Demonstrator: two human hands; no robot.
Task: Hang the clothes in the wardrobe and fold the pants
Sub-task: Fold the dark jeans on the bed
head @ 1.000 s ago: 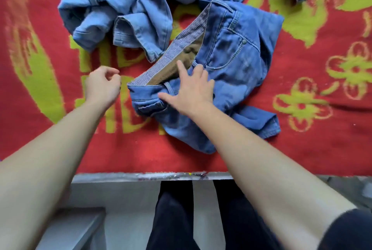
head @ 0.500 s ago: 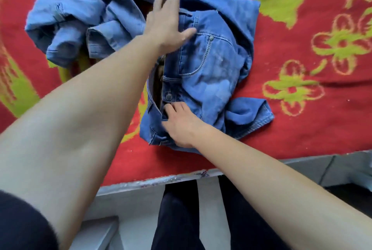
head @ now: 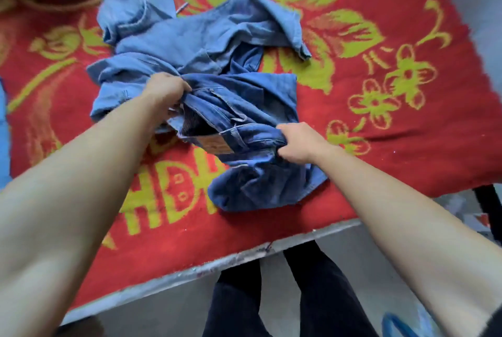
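The red blanket with yellow-green flowers (head: 407,146) carries a heap of pale blue denim clothes (head: 173,43) toward its far edge and, nearer the front edge, crumpled dark blue jeans (head: 252,97). Their waistband runs slantwise between both hands. The left hand (head: 165,89) grips its far-left end and the right hand (head: 296,144) its near-right end, fingers curled in. Fingertips are buried in cloth, and I cannot tell where the legs run under the heap.

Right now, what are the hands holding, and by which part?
Both grip the darker blue jeans by the waistband: the left hand at its far end, the right hand at its near end, fingers curled into the denim.
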